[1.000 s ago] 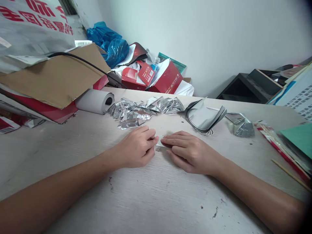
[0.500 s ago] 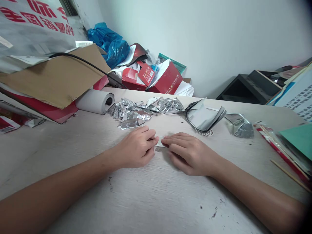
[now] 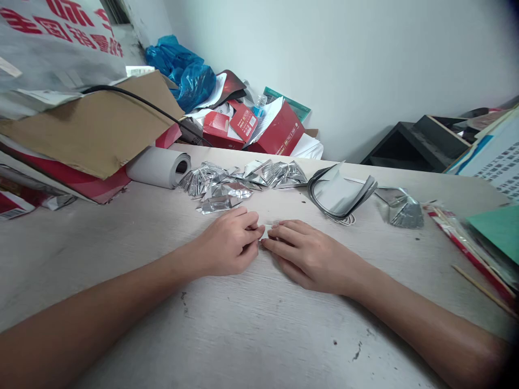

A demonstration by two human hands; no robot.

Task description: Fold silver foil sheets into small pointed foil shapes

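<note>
Between my hands on the table lies a small pale piece of paper [image 3: 266,231], mostly covered by fingers. My left hand [image 3: 233,240] is curled closed, pinching the paper's left end with thumb and fingertips. From the other side, my right hand [image 3: 306,251] bends its fingers over the right end and presses it to the tabletop. Just beyond them is a heap of folded silver foil paper [image 3: 223,197], some of it pleated into fans. A curved stack of silver-grey sheets [image 3: 338,197] sits behind my right hand, and another pleated foil piece [image 3: 404,210] is farther right.
A white paper roll [image 3: 158,168] lies at left beside cardboard [image 3: 97,127]. Red boxes [image 3: 279,129] and a blue plastic bag [image 3: 182,73] are piled at the back. To the right are a wooden stick [image 3: 482,289], a green sheet [image 3: 497,229] and a black box [image 3: 399,143].
The fingers of my right hand have shifted slightly left, closer to my left hand, and cover the paper's near edge more. My left hand has barely moved.
</note>
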